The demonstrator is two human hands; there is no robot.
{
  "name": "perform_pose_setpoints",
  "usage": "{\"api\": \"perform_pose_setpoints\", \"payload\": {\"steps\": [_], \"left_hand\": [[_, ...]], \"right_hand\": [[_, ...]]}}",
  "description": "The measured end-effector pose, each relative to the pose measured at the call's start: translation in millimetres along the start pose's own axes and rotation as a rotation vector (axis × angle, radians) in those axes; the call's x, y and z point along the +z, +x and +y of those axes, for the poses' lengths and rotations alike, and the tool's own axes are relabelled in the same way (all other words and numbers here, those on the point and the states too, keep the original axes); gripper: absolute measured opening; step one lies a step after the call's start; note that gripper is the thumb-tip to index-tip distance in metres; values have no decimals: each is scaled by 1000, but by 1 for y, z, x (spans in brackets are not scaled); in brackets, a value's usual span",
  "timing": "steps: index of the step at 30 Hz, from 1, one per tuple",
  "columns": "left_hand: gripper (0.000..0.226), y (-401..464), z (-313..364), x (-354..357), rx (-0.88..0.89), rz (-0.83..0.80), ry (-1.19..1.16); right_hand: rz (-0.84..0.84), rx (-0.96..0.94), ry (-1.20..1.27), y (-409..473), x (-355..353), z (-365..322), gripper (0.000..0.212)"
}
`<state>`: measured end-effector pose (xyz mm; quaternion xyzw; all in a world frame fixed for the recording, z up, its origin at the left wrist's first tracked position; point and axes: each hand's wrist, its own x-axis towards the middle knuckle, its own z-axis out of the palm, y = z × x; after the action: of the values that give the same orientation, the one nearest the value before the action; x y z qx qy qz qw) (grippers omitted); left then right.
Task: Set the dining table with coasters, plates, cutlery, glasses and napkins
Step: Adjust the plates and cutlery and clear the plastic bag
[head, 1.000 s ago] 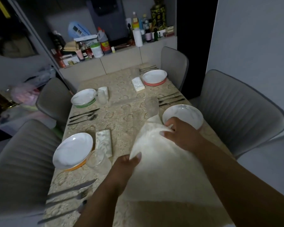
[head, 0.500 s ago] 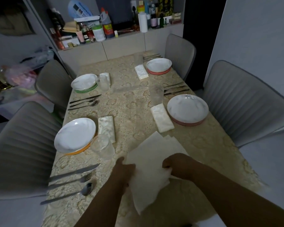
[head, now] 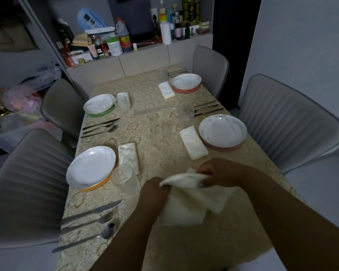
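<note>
- Both hands grasp one white napkin (head: 192, 202) above the near end of the table (head: 160, 133): left hand (head: 155, 187) clenched on its left upper edge, right hand (head: 216, 176) pinching the top fold.
- Napkin crumpled, half folded; upper edge runs left to right, loose corners hanging toward the viewer.
- Just left: a glass (head: 124, 179), then an orange-rimmed plate (head: 91, 169).
- Beyond the right hand: a folded napkin (head: 193, 142), long axis pointing away, beside a pink-rimmed plate (head: 222, 132).
</note>
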<state>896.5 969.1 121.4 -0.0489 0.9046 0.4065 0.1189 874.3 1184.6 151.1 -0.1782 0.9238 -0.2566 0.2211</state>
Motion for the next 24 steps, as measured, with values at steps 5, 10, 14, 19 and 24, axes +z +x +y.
{"api": "perform_pose_setpoints", "payload": {"steps": [5, 10, 14, 19, 24], "left_hand": [[29, -4, 20, 8, -251, -216, -1054], [49, -5, 18, 27, -270, 42, -1038], [30, -6, 9, 21, -175, 124, -974], [29, -15, 21, -6, 25, -317, -1115], [36, -12, 16, 10, 75, -334, -1045]], "right_hand": [[260, 47, 283, 2, 23, -21, 29], [-24, 143, 458, 14, 37, -35, 35], [222, 209, 803, 3, 19, -26, 23], [262, 153, 868, -8, 15, -12, 86], [124, 73, 1305, -15, 33, -20, 51]]}}
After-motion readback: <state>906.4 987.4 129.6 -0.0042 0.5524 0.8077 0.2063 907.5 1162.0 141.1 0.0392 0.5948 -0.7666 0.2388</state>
